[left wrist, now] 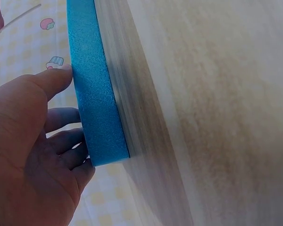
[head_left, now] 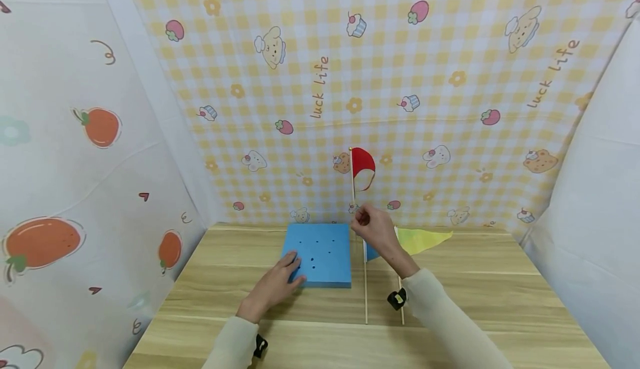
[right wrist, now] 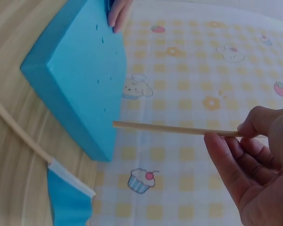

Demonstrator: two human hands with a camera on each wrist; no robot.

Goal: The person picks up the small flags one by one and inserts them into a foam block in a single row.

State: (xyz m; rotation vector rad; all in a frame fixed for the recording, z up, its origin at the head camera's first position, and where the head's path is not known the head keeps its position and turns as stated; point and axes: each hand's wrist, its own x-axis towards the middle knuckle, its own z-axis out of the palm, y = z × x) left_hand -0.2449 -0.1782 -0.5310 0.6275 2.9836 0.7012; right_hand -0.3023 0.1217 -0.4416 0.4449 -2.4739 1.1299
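My right hand [head_left: 376, 227] pinches the thin wooden stick of a small red flag [head_left: 362, 160] between thumb and fingertips, right of a blue foam block [head_left: 330, 274]. The flag stands upright above the hand. In the right wrist view, the bare lower end of the stick [right wrist: 165, 127] points toward the block's top, apart from it. Several small dark holes dot that top face. My left hand [head_left: 272, 285] rests on the block's front left corner, fingers spread over the top and edge; in the left wrist view its thumb and fingers touch the block [left wrist: 96, 94].
Right of the block, a blue flag [head_left: 371, 253] and a yellow flag [head_left: 420, 241] lie on the wooden table [head_left: 470, 297], their sticks reaching toward the front. My right forearm passes over them. A checked cloth [head_left: 300, 91] hangs behind, with pale cloths at both sides.
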